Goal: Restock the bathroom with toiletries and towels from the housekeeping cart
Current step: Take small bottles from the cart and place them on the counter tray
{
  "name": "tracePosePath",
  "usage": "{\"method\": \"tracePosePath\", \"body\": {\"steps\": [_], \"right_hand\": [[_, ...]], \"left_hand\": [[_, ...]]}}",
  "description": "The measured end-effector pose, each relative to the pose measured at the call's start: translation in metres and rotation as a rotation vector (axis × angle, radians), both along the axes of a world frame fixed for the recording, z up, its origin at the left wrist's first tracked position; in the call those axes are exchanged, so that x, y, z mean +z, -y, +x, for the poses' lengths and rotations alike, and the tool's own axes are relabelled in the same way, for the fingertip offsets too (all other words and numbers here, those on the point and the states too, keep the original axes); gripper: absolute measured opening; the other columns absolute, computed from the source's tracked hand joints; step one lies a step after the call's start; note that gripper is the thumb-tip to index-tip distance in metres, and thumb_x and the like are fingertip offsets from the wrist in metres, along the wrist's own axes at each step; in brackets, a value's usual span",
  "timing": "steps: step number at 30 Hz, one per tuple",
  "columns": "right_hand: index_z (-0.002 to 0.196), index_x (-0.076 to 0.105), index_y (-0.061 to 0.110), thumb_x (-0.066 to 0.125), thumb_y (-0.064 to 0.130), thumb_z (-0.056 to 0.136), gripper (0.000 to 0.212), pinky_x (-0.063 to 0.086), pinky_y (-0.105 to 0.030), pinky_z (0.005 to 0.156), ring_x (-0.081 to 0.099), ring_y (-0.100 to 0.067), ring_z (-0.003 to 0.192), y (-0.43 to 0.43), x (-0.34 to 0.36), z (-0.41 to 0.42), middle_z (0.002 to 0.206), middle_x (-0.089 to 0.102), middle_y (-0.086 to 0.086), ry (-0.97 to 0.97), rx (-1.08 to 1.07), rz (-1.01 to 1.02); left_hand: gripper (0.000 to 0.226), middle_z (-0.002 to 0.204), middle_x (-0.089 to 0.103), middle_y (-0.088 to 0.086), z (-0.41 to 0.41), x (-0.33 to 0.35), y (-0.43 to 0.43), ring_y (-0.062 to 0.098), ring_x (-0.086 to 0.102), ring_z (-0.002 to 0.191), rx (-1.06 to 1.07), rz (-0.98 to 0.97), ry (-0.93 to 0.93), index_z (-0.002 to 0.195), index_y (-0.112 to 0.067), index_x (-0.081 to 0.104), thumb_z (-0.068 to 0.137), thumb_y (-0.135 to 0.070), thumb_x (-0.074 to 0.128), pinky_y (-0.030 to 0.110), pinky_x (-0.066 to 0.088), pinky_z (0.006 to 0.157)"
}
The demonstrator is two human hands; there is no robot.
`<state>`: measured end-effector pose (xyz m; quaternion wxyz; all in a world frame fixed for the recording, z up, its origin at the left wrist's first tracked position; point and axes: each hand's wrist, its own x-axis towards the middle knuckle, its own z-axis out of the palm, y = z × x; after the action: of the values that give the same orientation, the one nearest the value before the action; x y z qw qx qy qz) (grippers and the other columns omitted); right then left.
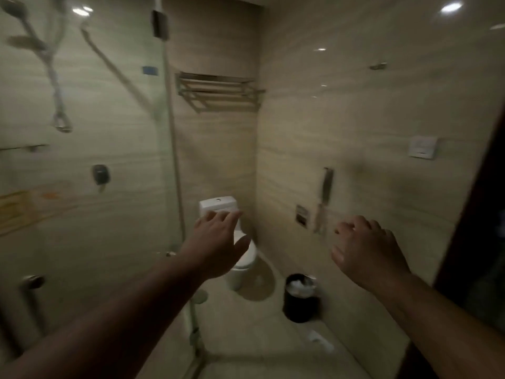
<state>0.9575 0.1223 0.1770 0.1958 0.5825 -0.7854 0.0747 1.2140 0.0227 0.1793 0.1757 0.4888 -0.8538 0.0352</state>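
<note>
Both hands hold nothing: the left hand (218, 236) is spread flat, and the right hand (366, 250) is loosely curled. The towels, toiletries and cart are not in view. The towel rack (218, 91) hangs at 12 o'clock, high above the nearer left hand, with its long axis running from 9 to 3 o'clock. The dim blur hides finer details.

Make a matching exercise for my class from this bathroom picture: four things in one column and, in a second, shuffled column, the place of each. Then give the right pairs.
Things
1. towel rack
2. toilet
3. bin
4. shower head

Places
A. on the floor near the right-hand wall, with white rubbish inside
B. high on the back wall, with no towels on it
C. behind the glass screen, at the top left
D. low against the back wall, below the rack

Pairs: 1-B, 2-D, 3-A, 4-C
</note>
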Motion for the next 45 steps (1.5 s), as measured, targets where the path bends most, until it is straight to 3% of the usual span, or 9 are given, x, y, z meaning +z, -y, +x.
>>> {"method": "tracePosePath", "body": {"steps": [4,14,21,29,35,42,45], "right_hand": [[0.130,0.050,0.029,0.049,0.060,0.093,0.047,0.043,-0.036,0.093,0.050,-0.025,0.118,-0.034,-0.002,-0.072,0.130,0.050,-0.003,0.089,-0.193,0.026],[0.143,0.039,0.025,0.040,0.056,0.099,0.054,0.039,-0.040,0.105,0.042,-0.026,0.130,-0.040,0.034,-0.156,0.143,0.041,-0.006,0.035,-0.543,-0.033],[0.143,0.040,0.022,0.036,0.058,0.099,0.057,0.039,-0.044,0.103,0.040,-0.030,0.130,-0.021,0.038,-0.199,0.143,0.041,-0.008,0.015,-0.652,0.010],[0.143,0.042,0.022,0.038,0.057,0.098,0.057,0.040,-0.045,0.103,0.040,-0.031,0.130,-0.063,0.008,-0.261,0.143,0.042,-0.009,0.047,-0.795,0.082],[0.143,0.040,0.020,0.037,0.057,0.099,0.057,0.041,-0.042,0.100,0.042,-0.032,0.126,-0.088,0.008,-0.335,0.140,0.045,-0.010,0.044,-0.857,0.065],[0.151,0.030,0.020,0.037,0.056,0.100,0.063,0.040,-0.043,0.107,0.040,-0.030,0.133,-0.105,-0.015,-0.433,0.148,0.039,-0.011,0.193,-0.842,0.025],[0.151,0.030,0.020,0.038,0.055,0.100,0.063,0.043,-0.042,0.101,0.040,-0.030,0.131,-0.107,-0.010,-0.473,0.148,0.038,-0.011,0.210,-0.829,-0.040]], "left_hand": [[0.069,0.157,0.037,0.002,-0.091,-0.006,0.014,0.027,0.030,0.142,-0.183,0.040,-0.009,0.157,-0.024,0.021,0.099,-0.057,0.040,0.040,0.029,0.116],[0.070,0.158,0.036,0.002,-0.240,0.004,0.061,0.026,0.030,0.144,-0.487,0.049,-0.085,0.158,-0.024,0.018,0.100,-0.058,0.038,0.042,0.031,0.117],[0.070,0.158,0.035,0.003,-0.326,0.000,0.093,0.027,0.028,0.145,-0.649,0.063,-0.086,0.158,-0.024,0.016,0.100,-0.058,0.037,0.043,0.030,0.116],[0.070,0.159,0.033,0.003,-0.419,-0.032,0.087,0.028,0.026,0.147,-0.829,0.169,-0.048,0.158,-0.024,0.016,0.100,-0.056,0.039,0.045,0.031,0.117],[0.068,0.157,0.038,0.004,-0.516,-0.020,0.067,0.028,0.030,0.144,-0.958,0.116,-0.066,0.157,-0.023,0.021,0.100,-0.054,0.041,0.044,0.034,0.114],[0.069,0.156,0.038,0.003,-0.611,-0.018,0.046,0.026,0.031,0.143,-0.954,0.136,0.037,0.158,-0.023,0.019,0.100,-0.053,0.043,0.043,0.034,0.114],[0.068,0.157,0.038,0.002,-0.645,-0.015,0.042,0.025,0.031,0.143,-0.941,0.139,0.024,0.157,-0.024,0.020,0.100,-0.053,0.044,0.042,0.034,0.113]]}}
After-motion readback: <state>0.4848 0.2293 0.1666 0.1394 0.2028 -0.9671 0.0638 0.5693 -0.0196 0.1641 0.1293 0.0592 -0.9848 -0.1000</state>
